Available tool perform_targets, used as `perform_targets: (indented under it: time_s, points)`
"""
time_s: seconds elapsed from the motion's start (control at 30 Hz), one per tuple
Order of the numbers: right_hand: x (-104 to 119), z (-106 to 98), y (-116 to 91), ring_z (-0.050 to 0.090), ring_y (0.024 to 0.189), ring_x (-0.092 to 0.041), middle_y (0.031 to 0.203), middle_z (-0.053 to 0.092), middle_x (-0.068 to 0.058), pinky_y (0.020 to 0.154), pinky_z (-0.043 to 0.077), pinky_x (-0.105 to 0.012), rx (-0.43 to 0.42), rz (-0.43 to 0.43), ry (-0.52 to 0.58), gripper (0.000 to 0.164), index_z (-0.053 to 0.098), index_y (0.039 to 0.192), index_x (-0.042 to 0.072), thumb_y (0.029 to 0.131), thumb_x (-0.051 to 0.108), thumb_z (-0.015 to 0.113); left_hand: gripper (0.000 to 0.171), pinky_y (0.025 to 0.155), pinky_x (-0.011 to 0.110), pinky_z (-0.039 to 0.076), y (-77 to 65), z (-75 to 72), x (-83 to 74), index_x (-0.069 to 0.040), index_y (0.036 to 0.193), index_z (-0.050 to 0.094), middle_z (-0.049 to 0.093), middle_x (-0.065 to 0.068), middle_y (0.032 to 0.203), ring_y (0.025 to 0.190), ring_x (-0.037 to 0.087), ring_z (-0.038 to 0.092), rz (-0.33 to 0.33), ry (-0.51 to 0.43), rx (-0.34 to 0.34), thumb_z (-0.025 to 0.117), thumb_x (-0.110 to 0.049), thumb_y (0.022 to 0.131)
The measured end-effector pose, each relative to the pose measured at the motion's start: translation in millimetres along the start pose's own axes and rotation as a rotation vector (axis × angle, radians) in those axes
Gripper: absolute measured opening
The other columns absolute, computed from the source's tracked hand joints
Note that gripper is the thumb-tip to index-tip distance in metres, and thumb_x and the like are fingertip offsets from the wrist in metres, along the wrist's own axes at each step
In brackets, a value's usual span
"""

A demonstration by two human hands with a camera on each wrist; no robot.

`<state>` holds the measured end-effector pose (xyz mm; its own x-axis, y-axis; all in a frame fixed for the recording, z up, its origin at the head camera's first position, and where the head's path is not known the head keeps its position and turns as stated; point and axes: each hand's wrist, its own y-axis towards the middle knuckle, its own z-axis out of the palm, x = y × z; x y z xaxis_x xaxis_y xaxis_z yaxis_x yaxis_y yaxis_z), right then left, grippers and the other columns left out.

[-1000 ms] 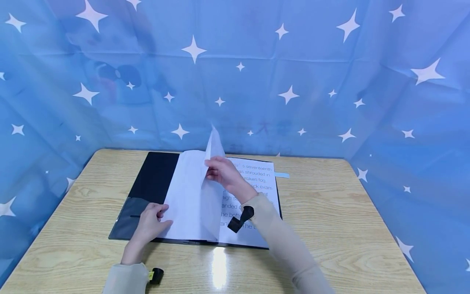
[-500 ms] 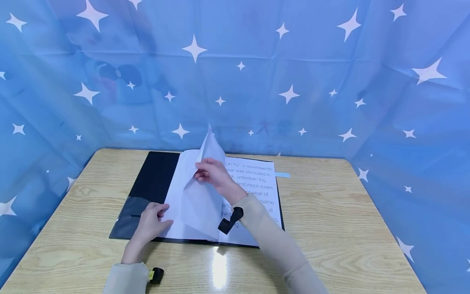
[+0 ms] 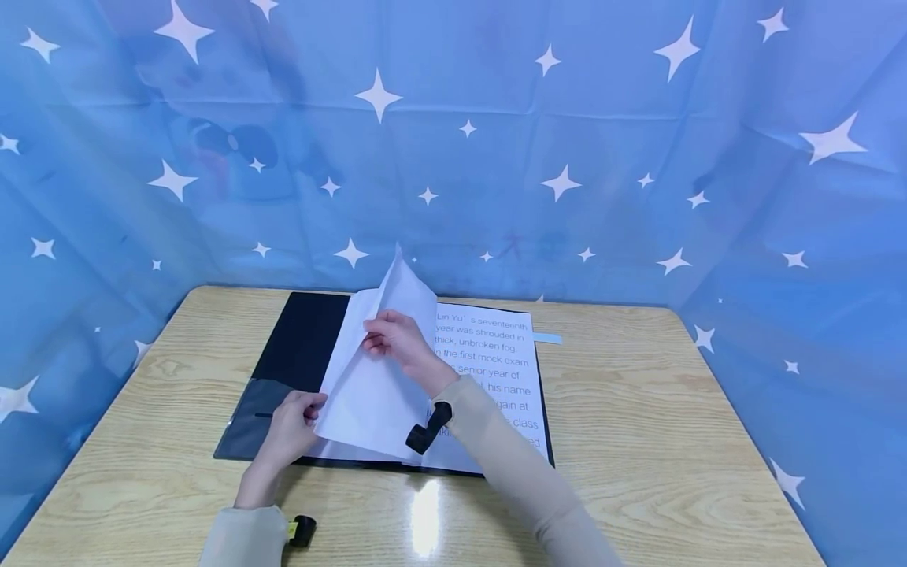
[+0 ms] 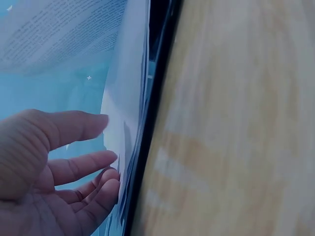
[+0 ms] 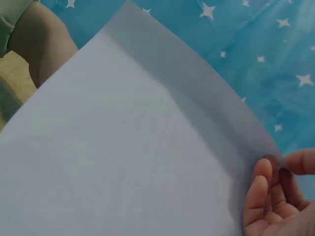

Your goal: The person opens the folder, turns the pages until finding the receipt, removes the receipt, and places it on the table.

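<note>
Black folder (image 3: 301, 331) lies open on the wooden table (image 3: 638, 409), close to the far edge, left of the middle, nearer the left edge than the right. Right hand (image 3: 402, 340) pinches the outer edge of a lifted page (image 3: 386, 394) between thumb and fingers. Page stands tilted over the left half, blank face up, top corner pointing toward the far edge. Its lower corner hangs just beside the left hand (image 3: 289, 429) and covers the thumb in the head view.

Left hand: fingers loosely bent, thumb apart from them, nothing gripped. Fingertips are at the outer edge of the left page stack (image 3: 352, 327).

Right page (image 3: 489, 346) lies flat, large print, top lines read "Lin Yu's seventeenth year was shrouded in thick, unbroken fog"; lower lines partly behind the right sleeve (image 3: 524, 472). Blue tab (image 3: 547, 338) sticks out past its outer edge, toward the table's right edge. Grey pocket (image 3: 244, 425) sits at the folder's near-left corner. Starred blue curtain (image 3: 482, 79) hangs behind the table's far edge. Glare spot (image 3: 425, 516) shows on the wood, near side of the folder.
</note>
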<state>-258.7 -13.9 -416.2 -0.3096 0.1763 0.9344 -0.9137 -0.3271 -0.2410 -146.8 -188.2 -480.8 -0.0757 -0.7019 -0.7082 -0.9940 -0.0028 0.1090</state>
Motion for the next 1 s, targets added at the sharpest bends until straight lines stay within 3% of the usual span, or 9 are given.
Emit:
perform_targets:
  time_s: [0.13,0.37,0.57,0.77,0.87,1.0]
  points:
    - [-6.5,3.9,3.7,0.054,0.055,-0.009,0.064,0.058,-0.003,0.053,0.043,-0.018,-0.007,0.009,-0.008,0.019,0.048,0.073,0.009,0.089,0.004,0.056,0.031,0.063,0.023,0.045,-1.5,-1.5,2.0,0.014,0.100,0.063,0.057,0.015,0.088,0.076,0.021,0.053,0.021,-0.037,-0.004,0.070,0.007,0.071]
    - [-15.5,8.5,8.1,0.054,0.054,-0.010,0.063,0.057,-0.003,0.052,0.043,-0.018,-0.014,0.021,-0.015,0.021,0.048,0.071,0.009,0.088,0.005,0.058,0.025,0.064,0.023,0.047,-2.9,-5.2,2.0,0.012,0.106,0.062,0.063,0.017,0.093,0.080,0.023,0.058,-0.034,-0.131,0.020,0.061,0.006,0.082]
    - [-19.1,14.0,9.2,0.054,0.053,-0.010,0.062,0.057,-0.003,0.051,0.043,-0.018,0.004,0.015,-0.030,0.019,0.049,0.071,0.009,0.088,0.005,0.058,0.017,0.060,0.023,0.048,-2.4,-7.9,-1.4,0.010,0.101,0.065,0.067,0.019,0.090,0.074,0.020,0.059,0.000,-0.156,-0.041,0.055,0.000,0.090]
    - [-26.3,16.8,11.8,0.054,0.054,-0.010,0.062,0.057,-0.003,0.052,0.043,-0.019,-0.008,0.028,-0.058,0.019,0.051,0.071,0.009,0.087,0.006,0.060,0.022,0.063,0.022,0.048,-4.5,-13.6,-7.7,0.005,0.100,0.067,0.068,0.016,0.093,0.077,0.017,0.058,-0.027,-0.167,-0.084,0.053,-0.011,0.094]
    - [-30.2,18.0,13.4,0.054,0.053,-0.010,0.062,0.057,-0.002,0.052,0.042,-0.020,-0.012,0.032,-0.062,0.019,0.052,0.070,0.010,0.087,0.007,0.061,0.019,0.061,0.021,0.047,-6.3,-15.5,-12.4,0.004,0.096,0.067,0.067,0.012,0.086,0.072,0.011,0.057,-0.003,-0.188,-0.112,0.059,-0.013,0.092]
    - [-34.2,19.5,15.3,0.054,0.052,-0.009,0.062,0.057,-0.002,0.051,0.041,-0.019,-0.020,0.035,-0.071,0.018,0.052,0.071,0.010,0.086,0.007,0.062,0.013,0.058,0.019,0.047,-8.0,-14.9,-15.8,0.002,0.091,0.067,0.064,0.006,0.076,0.064,0.006,0.055,0.042,-0.175,-0.134,0.071,-0.004,0.080]
